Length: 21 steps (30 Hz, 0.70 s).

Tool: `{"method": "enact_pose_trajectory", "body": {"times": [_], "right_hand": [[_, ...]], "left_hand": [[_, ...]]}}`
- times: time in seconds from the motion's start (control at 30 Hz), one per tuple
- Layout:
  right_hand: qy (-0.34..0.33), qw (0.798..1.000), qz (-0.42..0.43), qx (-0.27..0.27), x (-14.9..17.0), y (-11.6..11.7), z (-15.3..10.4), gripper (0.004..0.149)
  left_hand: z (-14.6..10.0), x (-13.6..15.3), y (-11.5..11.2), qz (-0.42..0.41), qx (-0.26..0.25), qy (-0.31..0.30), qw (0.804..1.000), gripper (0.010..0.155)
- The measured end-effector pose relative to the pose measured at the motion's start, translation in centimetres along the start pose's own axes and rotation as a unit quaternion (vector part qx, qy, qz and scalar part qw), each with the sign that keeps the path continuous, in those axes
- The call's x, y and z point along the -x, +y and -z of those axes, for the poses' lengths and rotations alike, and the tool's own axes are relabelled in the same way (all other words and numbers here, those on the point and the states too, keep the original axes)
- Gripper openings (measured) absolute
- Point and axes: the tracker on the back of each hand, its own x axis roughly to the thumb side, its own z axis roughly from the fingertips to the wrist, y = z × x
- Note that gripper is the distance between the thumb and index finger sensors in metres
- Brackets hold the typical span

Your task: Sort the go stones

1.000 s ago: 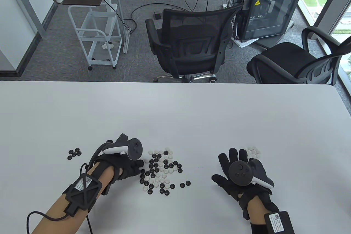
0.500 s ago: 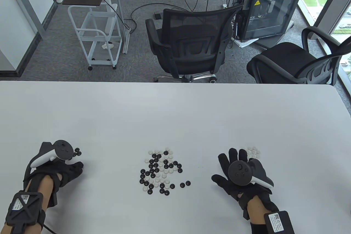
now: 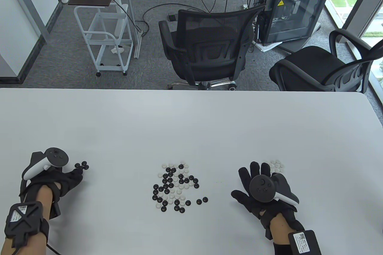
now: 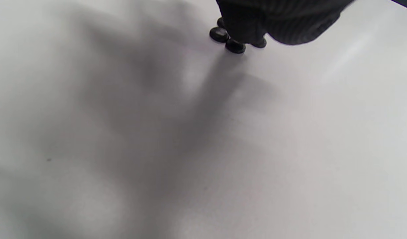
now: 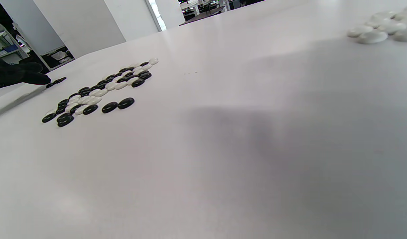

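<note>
A mixed pile of black and white Go stones (image 3: 175, 184) lies at the table's middle front, seen too in the right wrist view (image 5: 100, 89). A small group of black stones (image 3: 82, 165) sits at the left. My left hand (image 3: 78, 171) has its fingertips drawn together in a pinch at that group's near edge, holding a black stone; the left wrist view shows the fingers (image 4: 276, 20) over several black stones (image 4: 235, 46). My right hand (image 3: 254, 177) lies flat with fingers spread, holding nothing. Beside it is a cluster of white stones (image 3: 276, 165), (image 5: 382, 28).
Two stray black stones (image 3: 202, 200) lie right of the pile. The white table (image 3: 191, 123) stretches back to its far edge. Beyond it on the floor stand two black office chairs (image 3: 206, 45), a white cart (image 3: 104, 36) and a computer case (image 3: 291, 13).
My left hand left the mixed pile's left edge and travelled left to the black group, its fingertips now at those stones. The right hand has stayed still.
</note>
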Motion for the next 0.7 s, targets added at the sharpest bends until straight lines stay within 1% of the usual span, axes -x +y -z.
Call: {"method": "enact_pose_trajectory", "body": {"times": [0.07, 0.13, 0.27, 0.4, 0.47, 0.6, 0.7], "right_hand": [[0.000, 1.000, 0.000, 0.000, 0.0, 0.0, 0.0, 0.086], [0.000, 1.000, 0.000, -0.001, 0.0, 0.0, 0.0, 0.086], [-0.001, 1.000, -0.001, 0.000, -0.1, 0.0, 0.0, 0.086], [-0.003, 1.000, -0.004, 0.005, -0.1, 0.0, 0.0, 0.086], [-0.017, 0.999, -0.008, 0.031, -0.2, -0.1, 0.0, 0.086], [-0.018, 0.998, -0.024, 0.054, -0.4, -0.5, -0.4, 0.086], [-0.013, 0.998, -0.025, 0.055, -0.4, -0.5, -0.5, 0.087]], "left_hand": [[-0.8, -1.7, 0.8, 0.009, -0.015, -0.026, 0.999, 0.063], [-1.5, -3.8, 1.3, 0.030, -0.019, -0.048, 0.998, 0.064], [-2.7, -8.9, 1.3, 0.091, -0.014, -0.098, 0.991, 0.061], [-3.6, -14.4, -0.2, 0.174, -0.004, -0.139, 0.975, 0.060], [-3.7, -16.4, -1.2, 0.202, 0.006, -0.157, 0.967, 0.059], [-3.7, -19.9, -3.3, 0.242, 0.026, -0.191, 0.951, 0.058], [-3.4, -21.8, -4.7, 0.267, 0.041, -0.208, 0.940, 0.058]]}}
